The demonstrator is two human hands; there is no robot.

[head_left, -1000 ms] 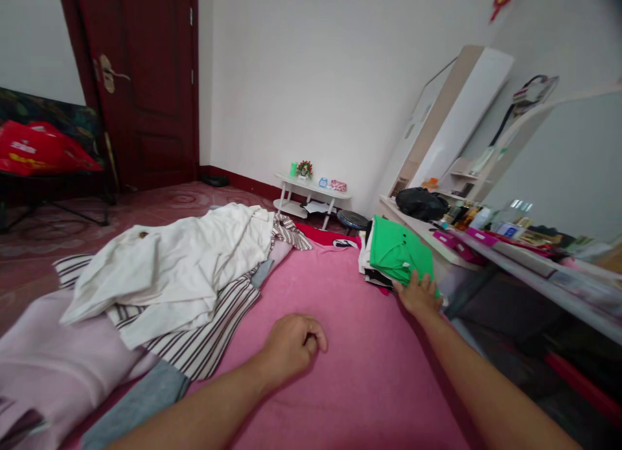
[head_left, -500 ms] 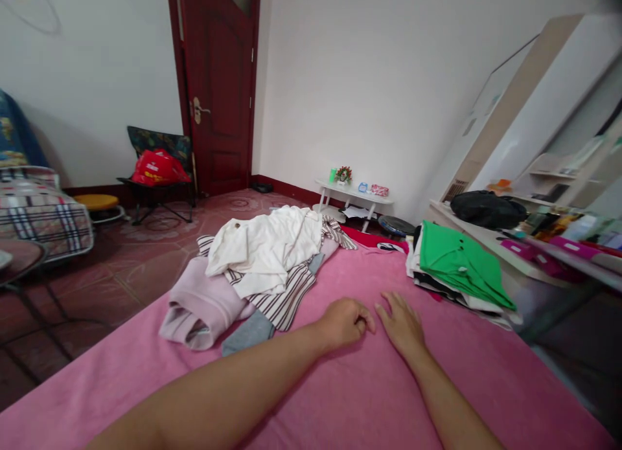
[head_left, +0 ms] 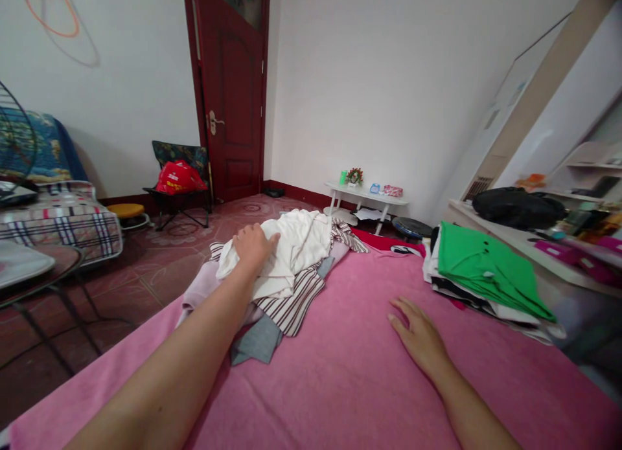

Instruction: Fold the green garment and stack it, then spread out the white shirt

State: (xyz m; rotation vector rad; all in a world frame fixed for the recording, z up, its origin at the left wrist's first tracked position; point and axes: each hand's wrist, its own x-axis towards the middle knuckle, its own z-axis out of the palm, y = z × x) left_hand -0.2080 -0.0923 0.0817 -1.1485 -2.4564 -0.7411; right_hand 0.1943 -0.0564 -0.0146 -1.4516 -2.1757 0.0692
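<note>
A white garment (head_left: 304, 243) lies crumpled on top of a heap of clothes at the left. My left hand (head_left: 255, 246) rests on its left part, thumb apart from the fingers; the fingertips are partly lost against the cloth. Beneath it show a brown-striped garment (head_left: 291, 307), a grey cloth (head_left: 257, 340) and a pale pink garment (head_left: 199, 288), partly covered by my forearm. My right hand (head_left: 420, 333) is open above or on the pink bedspread (head_left: 340, 385), fingers loosely spread, holding nothing. Right of it, a folded green garment (head_left: 490, 262) tops a stack of folded clothes.
A red garment (head_left: 383, 241) lies at the bed's far edge. Behind it stands a low white table (head_left: 367, 194) with small items. A dresser (head_left: 457, 210) bearing a black bag (head_left: 518, 207) is at the right. At left are a round table (head_left: 72, 262) and a folding chair (head_left: 184, 153).
My left hand has moved left and forward from beside the right hand onto the white garment. My right hand stays over the bedspread with its fingers apart. The view has shifted slightly left.
</note>
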